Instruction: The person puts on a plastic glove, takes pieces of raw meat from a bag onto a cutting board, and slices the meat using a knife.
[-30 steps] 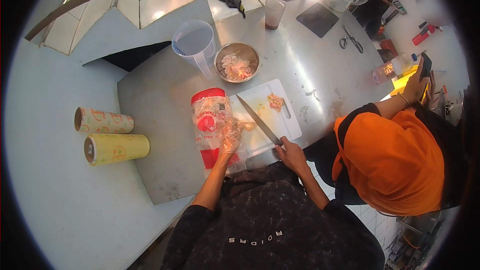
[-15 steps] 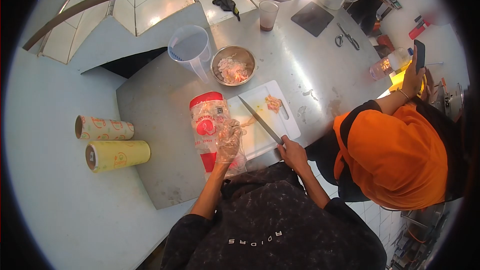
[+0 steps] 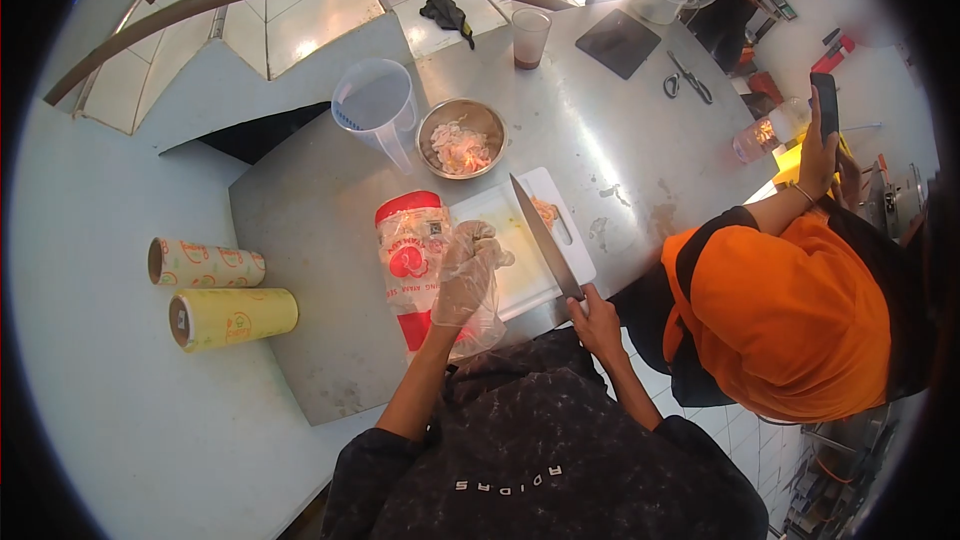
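Observation:
My right hand [image 3: 598, 324] is closed round the handle of a long kitchen knife [image 3: 550, 246]. Its blade slants over the white cutting board [image 3: 515, 292], covering part of a small heap of cut meat [image 3: 545, 211]. My left hand [image 3: 466, 275], in a clear plastic glove, hovers at the board's left side with curled fingers; whatever they hold is hidden. Beneath and beside that hand lies a red and clear printed plastic bag [image 3: 408, 262]. Beyond the board stands a metal bowl [image 3: 428, 154] containing pale pink meat pieces [image 3: 462, 148].
A measuring jug [image 3: 372, 100] stands left of the bowl, a cup [image 3: 530, 38] behind it. Scissors [image 3: 688, 78] and a dark flat square [image 3: 618, 42] lie farther back. Two wrap rolls [image 3: 235, 318] sit left. At right, a person in an orange head covering [image 3: 790, 310] holds a phone [image 3: 824, 105].
The knife has shifted right and turned steeper, now over the meat heap. My left hand's fingers have curled back, and the strip of meat beside them no longer shows on the board.

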A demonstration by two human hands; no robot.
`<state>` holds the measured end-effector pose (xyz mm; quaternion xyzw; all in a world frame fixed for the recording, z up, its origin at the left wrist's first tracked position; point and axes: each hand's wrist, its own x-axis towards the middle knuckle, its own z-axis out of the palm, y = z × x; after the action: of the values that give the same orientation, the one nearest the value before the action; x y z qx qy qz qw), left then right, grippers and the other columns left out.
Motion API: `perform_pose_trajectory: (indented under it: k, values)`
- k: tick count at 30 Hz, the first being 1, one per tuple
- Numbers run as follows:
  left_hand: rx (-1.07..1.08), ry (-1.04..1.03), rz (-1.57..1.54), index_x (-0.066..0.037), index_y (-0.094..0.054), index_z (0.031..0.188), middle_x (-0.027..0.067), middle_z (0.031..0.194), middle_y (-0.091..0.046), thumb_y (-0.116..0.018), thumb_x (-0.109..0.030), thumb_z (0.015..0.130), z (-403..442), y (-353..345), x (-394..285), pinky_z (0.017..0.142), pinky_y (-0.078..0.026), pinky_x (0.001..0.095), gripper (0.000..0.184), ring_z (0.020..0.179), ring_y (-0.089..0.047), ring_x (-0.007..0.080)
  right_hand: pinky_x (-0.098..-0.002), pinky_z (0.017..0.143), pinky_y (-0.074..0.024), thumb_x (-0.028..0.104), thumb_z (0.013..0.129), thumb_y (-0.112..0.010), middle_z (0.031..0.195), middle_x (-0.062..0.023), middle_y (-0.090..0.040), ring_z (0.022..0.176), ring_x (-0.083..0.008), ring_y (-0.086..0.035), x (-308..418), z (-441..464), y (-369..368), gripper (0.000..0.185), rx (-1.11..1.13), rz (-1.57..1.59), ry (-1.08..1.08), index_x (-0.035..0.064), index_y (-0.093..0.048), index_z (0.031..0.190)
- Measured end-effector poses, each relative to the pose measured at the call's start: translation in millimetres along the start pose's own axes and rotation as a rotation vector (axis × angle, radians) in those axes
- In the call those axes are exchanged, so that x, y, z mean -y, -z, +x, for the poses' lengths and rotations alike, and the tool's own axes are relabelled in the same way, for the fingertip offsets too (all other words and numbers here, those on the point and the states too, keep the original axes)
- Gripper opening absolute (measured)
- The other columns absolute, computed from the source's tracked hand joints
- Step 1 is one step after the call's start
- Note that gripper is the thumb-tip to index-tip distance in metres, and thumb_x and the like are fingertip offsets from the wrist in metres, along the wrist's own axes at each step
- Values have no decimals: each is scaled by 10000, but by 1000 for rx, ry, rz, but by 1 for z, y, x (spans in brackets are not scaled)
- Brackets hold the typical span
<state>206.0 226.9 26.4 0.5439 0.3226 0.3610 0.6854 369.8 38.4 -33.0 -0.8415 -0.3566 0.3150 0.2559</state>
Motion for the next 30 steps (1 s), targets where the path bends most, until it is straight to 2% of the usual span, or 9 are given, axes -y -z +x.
perform_pose_trajectory:
  k: [2,5,8,11,14,17,20,26,30]
  values:
    - [-24,18,-13,-12,-517,1091,17,807,-558,-536,-55,946,1,-6,-3,639,-496,256,152,719,-588,101,-542,727,-470,292,937,-568,821,-269,-648,838,-485,-623,-2,-1,-1,312,-51,22,11,40,-533,1118]
    - [-67,186,-217,-12,-527,1050,23,817,-587,-548,-90,942,4,15,52,625,-500,266,135,707,-591,105,-538,725,-473,290,935,-571,823,-269,-649,835,-483,-625,-2,-2,-2,312,-86,39,30,43,-534,1121]
    - [-177,342,-49,-16,-544,1004,42,793,-602,-583,-122,920,-17,32,84,618,-503,281,141,691,-593,112,-538,725,-474,286,932,-570,830,-262,-653,834,-474,-630,-1,-1,-3,306,-40,14,35,50,-537,1125]
    - [-145,261,633,-23,-572,1026,112,785,-634,-606,-160,901,-27,46,60,643,-522,364,188,697,-640,225,-539,728,-480,281,926,-568,835,-247,-660,831,-461,-636,1,1,-4,306,24,-50,72,61,-541,1137]
    - [-200,144,966,-36,-591,1066,189,811,-649,-616,-191,884,-32,72,82,689,-518,465,241,759,-654,363,-539,730,-487,279,922,-562,841,-234,-666,835,-447,-641,5,2,-8,309,88,-123,106,71,-543,1149]
    - [-285,158,933,-43,-600,1087,226,912,-655,-601,-224,890,-30,66,59,740,-501,519,268,854,-639,430,-539,729,-491,279,923,-554,854,-228,-670,842,-439,-643,12,4,-11,311,144,-180,128,78,-541,1159]
    - [-333,-85,1041,-57,-617,1076,219,994,-652,-593,-189,873,-30,62,79,779,-511,489,244,920,-644,390,-543,727,-489,277,926,-547,869,-224,-672,846,-441,-642,19,8,-12,305,183,-221,125,77,-532,1156]
    - [-16,-325,1292,-72,-634,1089,163,1052,-656,-614,-140,795,-16,40,111,892,-490,434,302,1017,-627,339,-552,727,-484,262,930,-545,873,-226,-669,845,-446,-639,14,10,-17,272,123,-198,111,69,-517,1120]
    - [34,-353,1291,-72,-640,1031,153,1005,-640,-619,-156,797,-5,28,126,827,-495,453,250,954,-623,334,-552,726,-483,247,930,-552,873,-229,-667,848,-442,-640,14,11,-13,263,103,-216,108,68,-516,1120]
